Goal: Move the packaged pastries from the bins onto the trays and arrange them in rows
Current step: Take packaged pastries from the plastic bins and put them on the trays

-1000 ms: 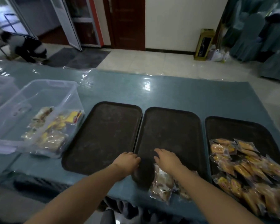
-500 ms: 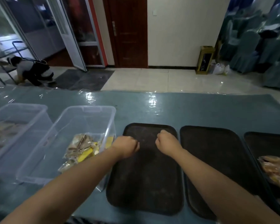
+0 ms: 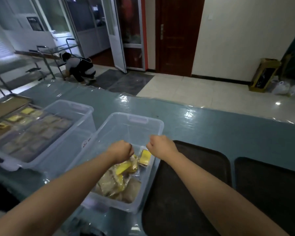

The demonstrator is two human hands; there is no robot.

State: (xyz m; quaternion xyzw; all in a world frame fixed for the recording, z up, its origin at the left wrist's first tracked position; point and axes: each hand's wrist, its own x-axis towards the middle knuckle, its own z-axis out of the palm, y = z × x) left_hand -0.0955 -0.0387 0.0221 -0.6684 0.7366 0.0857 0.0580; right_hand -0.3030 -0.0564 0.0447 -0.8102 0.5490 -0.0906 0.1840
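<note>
A clear plastic bin point(image 3: 138, 117) stands on the table with a heap of packaged pastries point(image 3: 119, 181) in its near half, some with yellow wrappers point(image 3: 145, 156). Both my hands hover over this bin with fingers curled under. My left hand point(image 3: 121, 150) is just above the top of the heap, and no pack is seen in it. My right hand point(image 3: 160, 145) hangs above the bin's right side and holds nothing. Two dark trays, one point(image 3: 194, 167) next to the bin and one point(image 3: 271, 188) further right, lie bare.
A second clear bin point(image 3: 71, 106) on the left holds flat packs point(image 3: 32, 133). A metal tray point(image 3: 10, 101) lies behind it. The table has a glossy teal cover point(image 3: 211, 125). A person point(image 3: 78, 65) crouches by a metal cart on the floor beyond.
The view has swung left, away from the trays. Both hands have travelled left from over the dark trays to above the bin with the heap of pastries, fingers still curled.
</note>
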